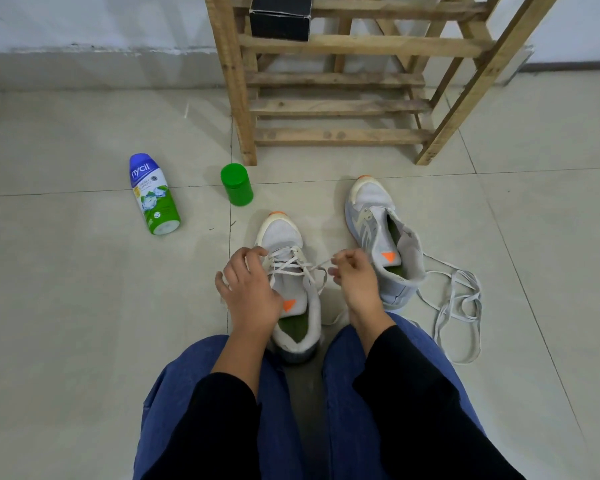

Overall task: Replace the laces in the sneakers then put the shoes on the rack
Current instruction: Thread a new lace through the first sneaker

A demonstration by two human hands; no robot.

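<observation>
A white sneaker (282,237) with an orange toe tip stands on the floor between my knees, partly laced with a pale lace (293,263). My left hand (248,292) lies over its left side, fingertips curled at the eyelets near the lace. My right hand (352,278) pinches the lace end and holds it out to the right of the shoe. A second sneaker (378,223) stands to the right with no lace in it, tongue pulled up. A loose lace (459,306) lies tangled on the tiles beside it.
A wooden slatted rack (336,105) stands against the wall ahead, a black box (280,19) on an upper shelf. A blue-and-green powder bottle (154,194) lies on the tiles at left, a green cap (237,184) near the rack's leg.
</observation>
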